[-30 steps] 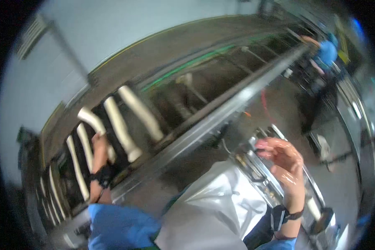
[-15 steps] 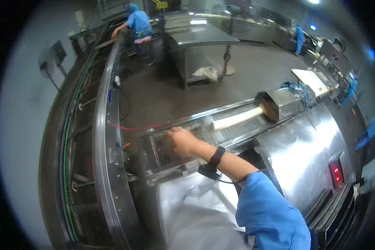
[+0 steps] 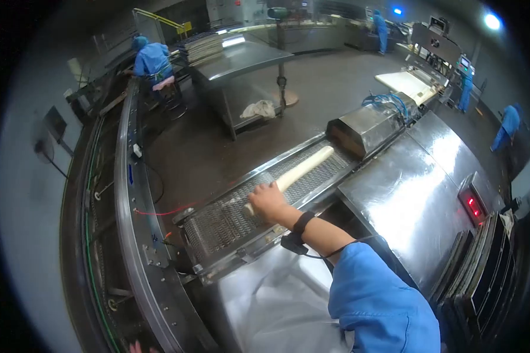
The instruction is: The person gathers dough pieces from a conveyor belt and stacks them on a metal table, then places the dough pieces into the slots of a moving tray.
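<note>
A long pale dough-like roll [image 3: 305, 168] lies diagonally on the wire mesh belt [image 3: 218, 226]. My right hand [image 3: 269, 202] is over the roll's near-left end, with its fingers curled round it; a short bit of the roll shows past the hand. A black band is on that wrist, below a blue sleeve. At the bottom left edge, only blurred fingertips of my left hand [image 3: 136, 347] show beside the curved metal rail [image 3: 129, 235]; what they hold, if anything, is hidden.
A metal hood [image 3: 368, 126] covers the belt's far end. Right of the belt is a shiny steel cover [image 3: 418, 188] with a red display [image 3: 473, 206]. Trays [image 3: 474, 270] stand at lower right. A person [image 3: 153, 62] works by the rail; several others are farther off.
The view has shifted to the right. The roll has come farther out of the hood toward the near end of the belt, and my right hand has closed on it. Left fingertips have appeared.
</note>
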